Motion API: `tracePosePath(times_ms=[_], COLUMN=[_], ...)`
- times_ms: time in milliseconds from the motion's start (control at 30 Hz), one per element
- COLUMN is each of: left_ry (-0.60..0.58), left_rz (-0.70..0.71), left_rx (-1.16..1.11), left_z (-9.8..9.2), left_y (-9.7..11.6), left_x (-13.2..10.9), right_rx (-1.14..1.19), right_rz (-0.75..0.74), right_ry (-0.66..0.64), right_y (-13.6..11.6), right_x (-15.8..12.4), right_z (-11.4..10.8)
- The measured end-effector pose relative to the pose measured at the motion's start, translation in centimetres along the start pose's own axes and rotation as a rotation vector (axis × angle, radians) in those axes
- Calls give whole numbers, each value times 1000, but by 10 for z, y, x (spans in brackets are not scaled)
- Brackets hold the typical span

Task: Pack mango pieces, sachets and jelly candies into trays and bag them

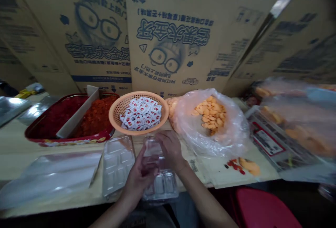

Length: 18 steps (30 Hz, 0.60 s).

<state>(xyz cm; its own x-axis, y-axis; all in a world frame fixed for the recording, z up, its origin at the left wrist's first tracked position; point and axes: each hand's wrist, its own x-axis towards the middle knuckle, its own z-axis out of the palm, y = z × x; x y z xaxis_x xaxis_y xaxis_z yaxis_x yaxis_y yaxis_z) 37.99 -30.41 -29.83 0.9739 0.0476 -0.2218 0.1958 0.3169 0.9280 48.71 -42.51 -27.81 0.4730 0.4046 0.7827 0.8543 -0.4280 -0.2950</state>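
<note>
Near the table's front edge, both hands are around a clear plastic compartment tray (164, 186). My left hand (140, 175) grips its left side, thumb and fingers curled inward. From above, my right hand (169, 147) bends its fingers over the tray's far end. Blur and the see-through plastic hide the exact fingertip contact. Just left of my left hand lies another clear tray (118, 165), its compartments showing. Beyond my hands stands an orange plastic basket (112, 116) with many small white-and-red packets (141, 114).
A red tub (76, 140) with a divider holds dark red and orange-red pieces. A plastic bag (233, 130) contains orange pieces. Right of it sit red bits (236, 166), a scale-like device (270, 140) and more bags. Plastic sheets (57, 172) lie left. Cartons (173, 18) stand behind; a red stool (262, 207) is below.
</note>
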Motion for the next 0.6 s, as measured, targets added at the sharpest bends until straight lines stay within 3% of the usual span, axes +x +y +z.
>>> tracePosePath(times_ms=[100, 200, 267, 400, 500, 600], left_ry=[-1, 3, -20, -73, -114, -118], left_rz=[-209, -288, -318, -353, -370, -389], left_rx=[-227, -280, -285, -302, -317, -327], left_z=[8, 12, 17, 30, 37, 38], left_y=[12, 18, 18, 15, 12, 10], left_x=[9, 16, 20, 26, 29, 32], right_rx=[-48, -271, -412, -423, -354, -248], right_rz=[76, 472, 732, 858, 896, 936], right_ry=[51, 63, -153, -226, -182, -65], right_y=[19, 73, 117, 178, 195, 197], right_x=[11, 11, 4, -14, -19, -13], right_z=[-24, -58, -80, -105, -106, -103])
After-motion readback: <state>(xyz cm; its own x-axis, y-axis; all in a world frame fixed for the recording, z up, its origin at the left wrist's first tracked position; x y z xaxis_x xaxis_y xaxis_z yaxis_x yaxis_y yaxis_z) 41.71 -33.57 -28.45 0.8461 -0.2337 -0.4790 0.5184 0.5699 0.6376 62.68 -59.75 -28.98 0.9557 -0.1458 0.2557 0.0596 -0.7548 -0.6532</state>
